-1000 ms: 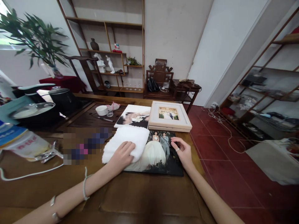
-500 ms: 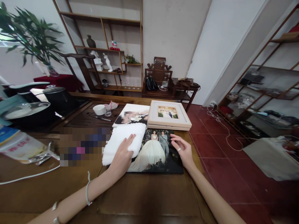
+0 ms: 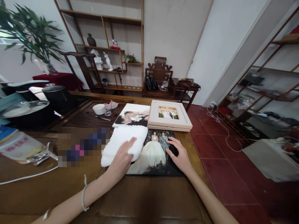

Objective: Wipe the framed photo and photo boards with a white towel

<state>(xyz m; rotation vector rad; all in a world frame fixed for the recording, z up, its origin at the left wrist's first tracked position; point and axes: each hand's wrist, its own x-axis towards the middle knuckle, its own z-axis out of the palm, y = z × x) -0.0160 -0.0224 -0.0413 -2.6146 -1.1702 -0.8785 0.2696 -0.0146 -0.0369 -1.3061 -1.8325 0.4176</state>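
My left hand (image 3: 123, 155) lies on a folded white towel (image 3: 114, 147), its fingers stretched out and pressing on the cloth. The towel covers the left part of a dark photo panel (image 3: 154, 155) showing a couple in wedding clothes. Over the panel's right side is my right hand (image 3: 178, 152), fingers apart and slightly bent; whether its fingertips touch the surface I cannot tell. Behind the towel lies a white-edged photo panel (image 3: 137, 109), partly covered. To its right, a pale framed photo (image 3: 187, 119) rests on a flat piece beneath it.
A brown wooden table (image 3: 149, 202) bears everything. On its left are a lidded pot (image 3: 25, 113), a kettle (image 3: 56, 96), a plastic bag (image 3: 21, 146), a white cable (image 3: 30, 177) and a blurred-out patch. A white cup (image 3: 99, 109) stands on the tea tray. Red floor tiles lie right.
My right hand has moved left, further in over the dark photo panel. My left hand and the towel have shifted only slightly, and the towel's far right corner reaches further over the panel.
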